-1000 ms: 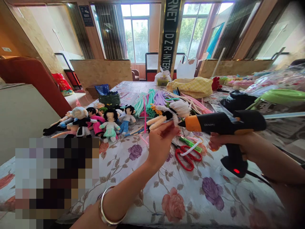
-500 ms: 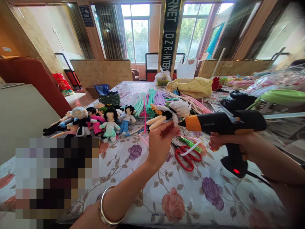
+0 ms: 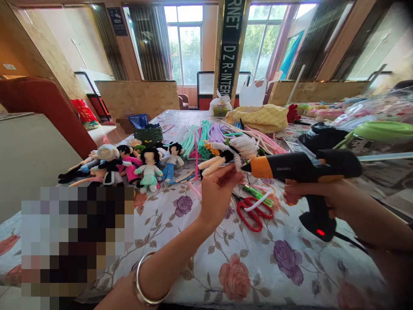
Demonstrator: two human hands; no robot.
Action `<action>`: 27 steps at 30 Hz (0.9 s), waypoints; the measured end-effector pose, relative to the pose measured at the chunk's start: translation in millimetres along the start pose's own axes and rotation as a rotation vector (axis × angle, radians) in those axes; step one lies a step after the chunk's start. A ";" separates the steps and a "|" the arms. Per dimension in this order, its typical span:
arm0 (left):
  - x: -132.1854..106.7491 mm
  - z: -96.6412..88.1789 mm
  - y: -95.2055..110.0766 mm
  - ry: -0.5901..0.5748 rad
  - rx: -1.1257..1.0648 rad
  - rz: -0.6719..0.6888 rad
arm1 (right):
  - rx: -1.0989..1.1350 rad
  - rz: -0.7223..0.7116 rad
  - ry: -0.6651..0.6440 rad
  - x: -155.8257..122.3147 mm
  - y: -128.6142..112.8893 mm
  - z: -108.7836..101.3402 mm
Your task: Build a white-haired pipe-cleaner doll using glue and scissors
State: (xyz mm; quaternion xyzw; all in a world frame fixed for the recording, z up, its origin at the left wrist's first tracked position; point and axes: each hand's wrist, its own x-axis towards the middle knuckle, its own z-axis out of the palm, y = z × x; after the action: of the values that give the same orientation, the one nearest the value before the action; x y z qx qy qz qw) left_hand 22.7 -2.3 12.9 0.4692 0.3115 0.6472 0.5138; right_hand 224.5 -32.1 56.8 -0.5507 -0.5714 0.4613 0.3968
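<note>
My left hand [image 3: 219,187] pinches a small pipe-cleaner doll [image 3: 228,156] with white hair, a black top and cream legs, holding it sideways above the table. Around the handle of a black and orange hot glue gun [image 3: 290,165] my right hand [image 3: 309,191] is closed. The gun's nozzle points left and meets or nearly touches the doll's white arm; I cannot tell which. A clear glue stick [image 3: 385,157] sticks out of its back, and a red light glows at its base. Under the hands lie red-handled scissors [image 3: 254,219] and a green item [image 3: 258,194], with a white pipe cleaner across them.
Several finished dolls [image 3: 150,170] lie at the left, before a dark green basket [image 3: 148,134]. Bundled pipe cleaners [image 3: 200,140] sit behind the held doll. Farther back are a yellow checked pouch [image 3: 258,118] and a plastic bag [image 3: 221,104]. The gun's cord [image 3: 350,242] trails right.
Almost nothing differs. The glue gun has shifted very slightly to the right; the doll and both hands keep the same pose.
</note>
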 end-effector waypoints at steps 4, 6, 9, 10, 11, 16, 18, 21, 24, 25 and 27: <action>0.1 0.4 0.3 -0.004 -0.007 0.004 | 0.011 -0.004 -0.005 -0.4 1.3 -0.8; 0.1 0.4 0.0 -0.001 -0.001 0.006 | 0.000 -0.012 -0.001 -0.5 0.6 -0.3; 0.0 0.1 -0.5 0.004 0.002 0.006 | -0.008 -0.006 0.013 -0.1 -0.4 0.2; 0.0 0.0 -0.7 0.006 0.002 0.005 | -0.007 -0.002 0.012 0.1 -0.4 0.0; 0.0 -0.1 -0.8 0.007 0.002 0.003 | -0.007 0.002 0.009 0.4 -0.1 -0.3; -0.1 -0.1 -0.7 0.012 -0.016 -0.006 | -0.035 -0.017 -0.009 0.8 3.4 -3.2; -0.1 0.1 -0.4 0.012 -0.020 -0.007 | -0.034 -0.031 -0.018 0.4 3.3 -3.4; -0.1 0.5 0.2 0.009 -0.019 -0.006 | -0.034 -0.042 -0.016 -0.1 1.1 -1.6; 0.0 0.7 0.4 0.005 -0.023 -0.003 | -0.023 -0.039 -0.010 0.7 0.1 -0.3; 0.1 0.6 0.2 0.007 -0.021 -0.001 | -0.019 -0.033 -0.014 1.2 0.5 -0.5; 0.2 0.3 -0.2 0.011 -0.014 0.005 | -0.011 -0.023 -0.024 2.1 1.8 -1.4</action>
State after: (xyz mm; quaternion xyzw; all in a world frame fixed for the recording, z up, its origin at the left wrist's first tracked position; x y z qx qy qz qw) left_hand 23.1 -2.0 12.9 0.4629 0.3085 0.6531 0.5139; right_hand 226.2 -29.9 55.3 -0.5407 -0.5850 0.4600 0.3923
